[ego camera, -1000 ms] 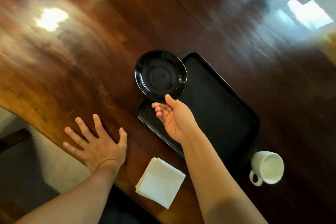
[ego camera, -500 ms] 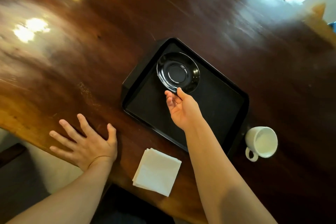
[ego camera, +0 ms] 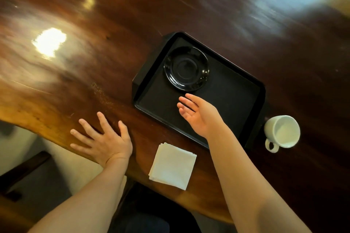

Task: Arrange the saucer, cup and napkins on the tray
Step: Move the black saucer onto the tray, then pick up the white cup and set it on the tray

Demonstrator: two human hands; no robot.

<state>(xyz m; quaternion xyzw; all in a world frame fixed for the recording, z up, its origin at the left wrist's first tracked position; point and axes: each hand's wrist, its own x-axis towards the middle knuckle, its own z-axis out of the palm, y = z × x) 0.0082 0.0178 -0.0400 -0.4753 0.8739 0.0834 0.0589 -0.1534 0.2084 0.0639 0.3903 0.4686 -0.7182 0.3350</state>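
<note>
A: Status, largest item first?

B: The table (ego camera: 94, 24) carries the tray (ego camera: 262, 98). The saucer (ego camera: 186, 68) lies in its far-left area. The napkins (ego camera: 173, 165) sit near the table's near edge. The cup (ego camera: 282, 131) stands right of the tray.

A: Hands?

B: Right hand (ego camera: 198, 113) spread wide, empty, above the tray. Left hand (ego camera: 104, 142) flat on the table, fingers splayed.

A: Risks?

B: A fast reach may tip the cup or slide the napkins off.

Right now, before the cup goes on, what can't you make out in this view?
- Tray: near right corner hidden by the right forearm.
- Cup: handle blurred; outside far wall hidden by its own rim.
- Napkins: count unreadable, edges too fine.
- Table: glare and blur wash out its surface.
- Right hand: above the tray, contact unclear.
</note>
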